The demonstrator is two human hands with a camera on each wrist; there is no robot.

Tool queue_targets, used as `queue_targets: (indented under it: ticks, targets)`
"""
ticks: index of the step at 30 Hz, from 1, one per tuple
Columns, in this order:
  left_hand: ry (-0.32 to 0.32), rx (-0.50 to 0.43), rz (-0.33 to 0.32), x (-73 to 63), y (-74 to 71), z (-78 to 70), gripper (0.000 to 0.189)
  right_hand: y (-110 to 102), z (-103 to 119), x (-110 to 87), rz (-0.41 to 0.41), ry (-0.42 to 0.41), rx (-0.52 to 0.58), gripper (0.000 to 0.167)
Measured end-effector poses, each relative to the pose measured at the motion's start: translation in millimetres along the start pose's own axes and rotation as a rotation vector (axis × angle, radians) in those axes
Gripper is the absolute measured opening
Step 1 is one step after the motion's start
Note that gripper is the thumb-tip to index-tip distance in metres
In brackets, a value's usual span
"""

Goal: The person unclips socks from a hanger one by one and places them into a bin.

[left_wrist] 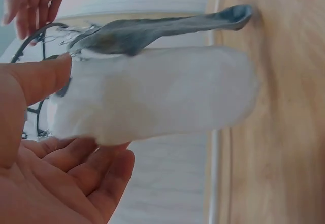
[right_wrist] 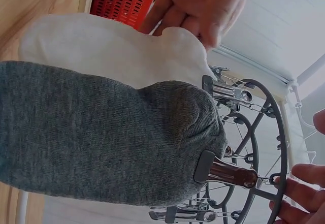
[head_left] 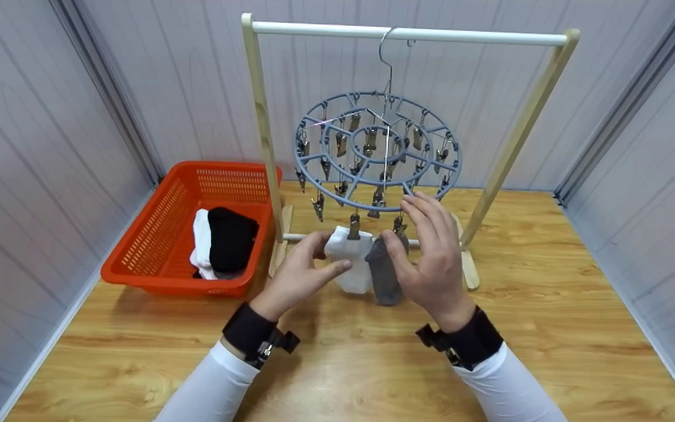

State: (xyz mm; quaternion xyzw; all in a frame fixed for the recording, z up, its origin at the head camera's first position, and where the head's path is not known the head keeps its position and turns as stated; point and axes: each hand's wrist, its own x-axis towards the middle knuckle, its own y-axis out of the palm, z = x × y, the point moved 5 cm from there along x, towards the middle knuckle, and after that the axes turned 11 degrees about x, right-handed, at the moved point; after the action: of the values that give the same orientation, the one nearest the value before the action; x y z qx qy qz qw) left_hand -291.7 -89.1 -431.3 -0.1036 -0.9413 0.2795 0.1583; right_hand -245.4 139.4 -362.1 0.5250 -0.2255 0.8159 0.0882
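A white sock (head_left: 354,272) hangs from a metal clip (head_left: 354,227) at the near edge of a round grey-blue clip hanger (head_left: 300,153). Beside it on the right, a grey sock (head_left: 385,278) is held by another clip (right_wrist: 231,174). My left hand (head_left: 302,271) is at the white sock's left edge, thumb in front and loosely bent fingers behind, as the left wrist view shows. My right hand (head_left: 436,264) is raised by the grey sock, its fingertips at the hanger's outer ring in the right wrist view.
An orange basket (head_left: 116,266) on the left contains black and white folded socks (head_left: 233,239). The hanger hooks onto the white bar (head_left: 478,36) of a wooden stand (head_left: 510,152). Several unused clips dangle from its rings. Pale panel walls enclose the wooden floor (head_left: 554,328).
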Motion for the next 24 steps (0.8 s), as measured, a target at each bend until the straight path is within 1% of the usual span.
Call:
queue_targets:
  ticks: [5,8,11,16,21,24]
  targets:
    - [-0.005,-0.025,0.010,-0.2,7.4,3.7,0.052,-0.2,1.4,0.2,0.000,-0.003,0.006,0.048]
    - [0.011,-0.050,0.016,0.2,9.4,4.6,0.047,-0.5,1.9,0.5,-0.004,-0.006,0.015,0.047]
    - [0.041,-0.067,0.017,0.7,9.7,3.6,0.041,-0.9,2.7,0.5,-0.012,-0.015,0.023,0.046]
    - [0.058,-0.055,0.006,0.0,8.0,1.2,0.035,-3.7,6.5,1.2,-0.061,-0.057,0.046,0.042]
    - [0.060,-0.099,0.045,-1.5,9.3,-2.0,0.035,-6.8,12.3,3.0,-0.127,-0.110,0.065,0.036]
    - [0.071,-0.126,0.066,-2.5,10.5,-4.1,0.031,-6.2,14.1,2.9,-0.136,-0.130,0.059,0.034]
